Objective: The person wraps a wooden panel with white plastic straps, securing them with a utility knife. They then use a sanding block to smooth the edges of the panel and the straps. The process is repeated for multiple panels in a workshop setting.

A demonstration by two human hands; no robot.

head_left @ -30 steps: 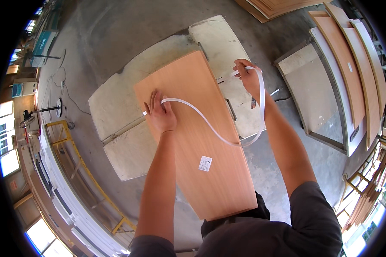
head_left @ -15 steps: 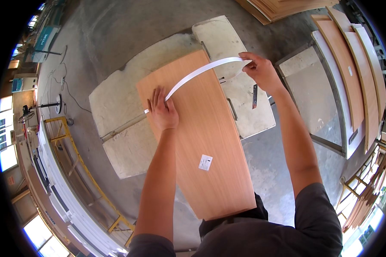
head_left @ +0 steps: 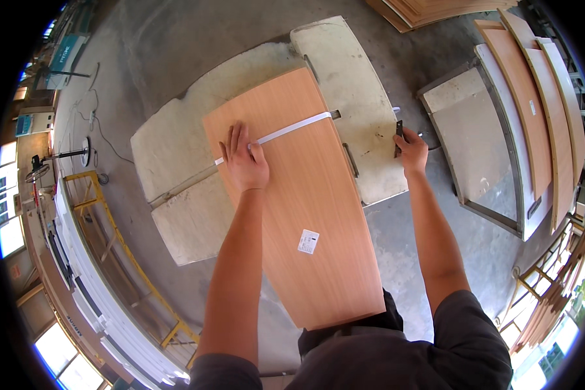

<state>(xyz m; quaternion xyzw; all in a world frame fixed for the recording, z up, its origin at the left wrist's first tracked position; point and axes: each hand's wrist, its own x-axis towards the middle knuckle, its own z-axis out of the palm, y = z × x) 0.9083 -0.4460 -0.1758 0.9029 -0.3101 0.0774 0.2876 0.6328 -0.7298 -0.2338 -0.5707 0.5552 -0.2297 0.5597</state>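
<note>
As seen from above, going left to right: at the far left, round-based stand (head_left: 86, 152) on the gray floor, white panels (head_left: 101, 318) stacked along the curved rim, and yellow metal frame (head_left: 102, 203) just beside them. Next, pale, stained worktable (head_left: 192, 227), with a seam crossing its left part and running in under the board. Lying on top, wood-grained board (head_left: 318, 195), set at a slant, near end close to the dark clothing at the waist. Near the board's left edge, left hand (head_left: 246, 162), palm down and flat on the wood, fingers slightly parted, thumb out to the side. Passing beneath that hand, white strap (head_left: 292, 130), stretched straight across the far half of the board, from its left edge to its right. Nearer the body, white label (head_left: 308, 241) on the wood. Beside the strap's right end, small dark slot (head_left: 335, 114) in the table. Over the table's right edge, well apart from the strap, right hand (head_left: 412, 151), thumb and fingers pinching a dark, flat tool (head_left: 398, 138), perhaps a cutter, though too small to tell. Farther right, gray-framed panel (head_left: 471, 136) and wooden boards (head_left: 517, 110) stacked beside it.
</note>
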